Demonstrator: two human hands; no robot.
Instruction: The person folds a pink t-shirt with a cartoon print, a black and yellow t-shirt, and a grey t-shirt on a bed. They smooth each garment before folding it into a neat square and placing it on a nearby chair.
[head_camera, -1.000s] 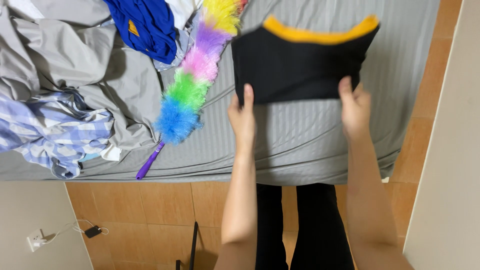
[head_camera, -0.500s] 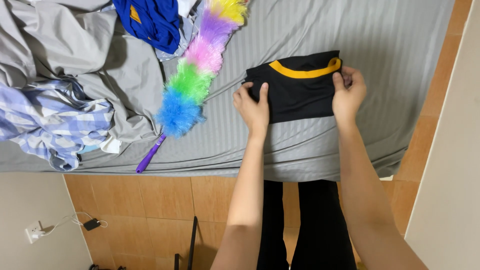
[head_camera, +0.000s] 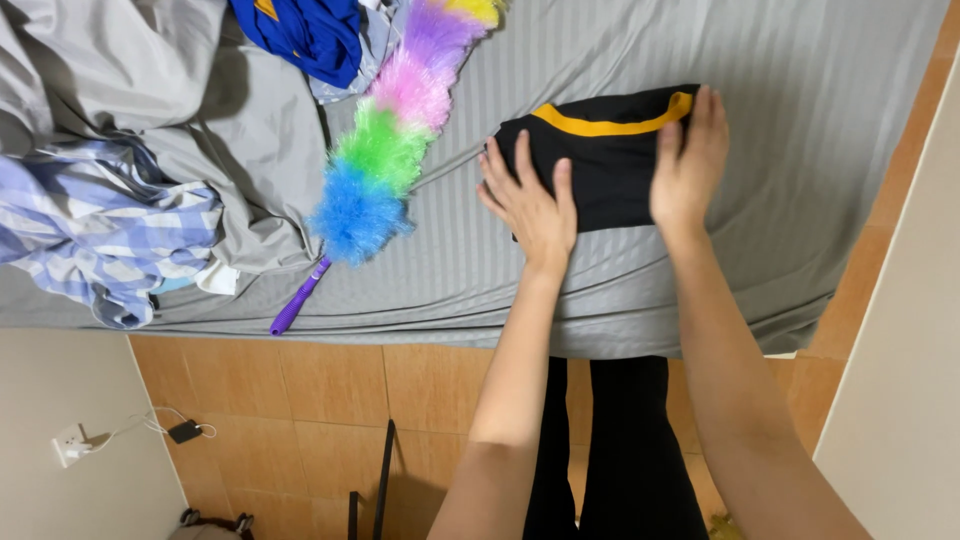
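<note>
hands (head_camera: 610, 185) flat on folded black garment (head_camera: 610, 165), grey-sheeted bed (head_camera: 800, 120), tiled floor (head_camera: 430, 385).

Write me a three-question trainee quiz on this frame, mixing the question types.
1. True or false: both hands rest on the folded black garment.
2. Which thing lies just beside the left hand, on the striped grey sheet?
A. a rainbow feather duster
B. a pair of shoes
C. a pillow
3. Fill in: the stripe along the garment's far edge is ____.

Key:
1. True: the left hand lies flat on its near left part and the right hand presses on its right end.
2. A: the rainbow feather duster, its purple handle pointing at the bed's near edge.
3. Yellow.
</note>
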